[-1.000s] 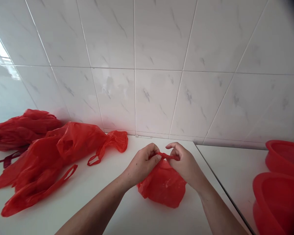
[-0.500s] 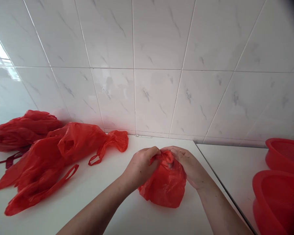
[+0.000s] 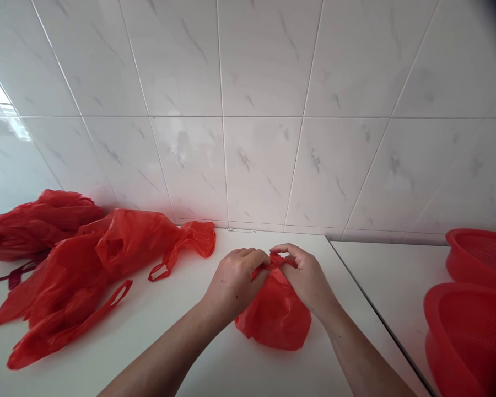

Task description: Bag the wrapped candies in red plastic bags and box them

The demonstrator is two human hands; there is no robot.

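Note:
A red plastic bag [image 3: 279, 320] rests on the white countertop [image 3: 206, 358], its body slightly puffed out and its top gathered. My left hand [image 3: 240, 278] is closed on the left side of the twisted top, thumb pressed against the fingers. On the other side, my right hand [image 3: 308, 278] pinches the gathered plastic between thumb and fingers. Both hands meet above the bag, close together. Whatever the bag may contain cannot be made out.
Several crumpled red plastic bags [image 3: 82, 270] lie along the left, near the tiled wall [image 3: 260, 165]. Two red plastic baskets [image 3: 446, 314] stand at the right, beyond a dark seam [image 3: 372, 303] in the counter.
My right hand has turned and shifted its fingers, now pinching the top of the bag with the thumb in view. The left hand keeps its grip, nearly unmoved.

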